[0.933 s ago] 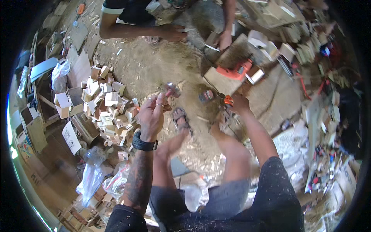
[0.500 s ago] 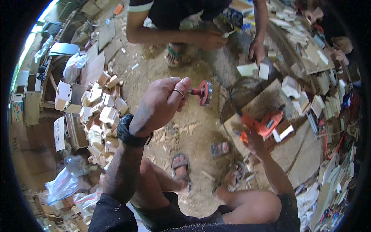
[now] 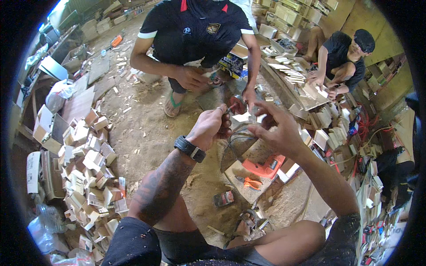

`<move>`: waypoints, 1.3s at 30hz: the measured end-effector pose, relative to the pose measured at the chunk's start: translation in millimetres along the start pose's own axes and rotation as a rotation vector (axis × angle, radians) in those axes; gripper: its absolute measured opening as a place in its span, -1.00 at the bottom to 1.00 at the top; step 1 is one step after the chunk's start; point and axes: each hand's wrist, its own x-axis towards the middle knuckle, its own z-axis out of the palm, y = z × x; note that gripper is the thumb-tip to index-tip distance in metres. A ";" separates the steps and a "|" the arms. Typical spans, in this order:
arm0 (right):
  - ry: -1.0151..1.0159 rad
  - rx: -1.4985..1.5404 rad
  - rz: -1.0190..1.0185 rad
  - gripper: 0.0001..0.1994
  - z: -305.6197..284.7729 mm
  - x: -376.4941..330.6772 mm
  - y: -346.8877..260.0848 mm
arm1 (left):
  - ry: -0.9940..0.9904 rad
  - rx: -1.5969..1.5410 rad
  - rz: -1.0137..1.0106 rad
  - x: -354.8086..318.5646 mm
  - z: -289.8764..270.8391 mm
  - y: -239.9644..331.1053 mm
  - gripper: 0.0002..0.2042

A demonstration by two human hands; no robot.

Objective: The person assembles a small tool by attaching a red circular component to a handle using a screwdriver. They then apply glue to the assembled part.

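My left hand (image 3: 212, 128) is closed around the shank of a red hole saw (image 3: 238, 106), its round cup pointing away from me. Close by on the right, my right hand (image 3: 282, 131) is raised with thumb and fingers apart, and I see nothing in it. Below the hands, an orange-red power drill (image 3: 265, 166) lies on a dusty wooden board (image 3: 237, 173). A pair of pliers with orange handles (image 3: 250, 182) rests beside the drill. A co-worker's hand (image 3: 249, 98) is just behind the hole saw, partly overlapped.
Across from me squats a co-worker (image 3: 195, 35) holding a small pale piece. Another person (image 3: 341, 62) works at the right. Heaped wooden box pieces (image 3: 91, 159) lie left. A dark block-like object (image 3: 223, 198) sits on the sandy ground. A black cable (image 3: 230, 141) curves near the board.
My right hand has left the orange pliers on the board and risen toward the hole saw. My left hand still holds the hole saw. The view has tilted up and shifted right.
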 end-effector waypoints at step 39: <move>0.142 0.314 -0.041 -0.72 87.9 42.0 8.7 | -0.033 0.426 0.396 -22.1 -45.6 -0.5 -0.65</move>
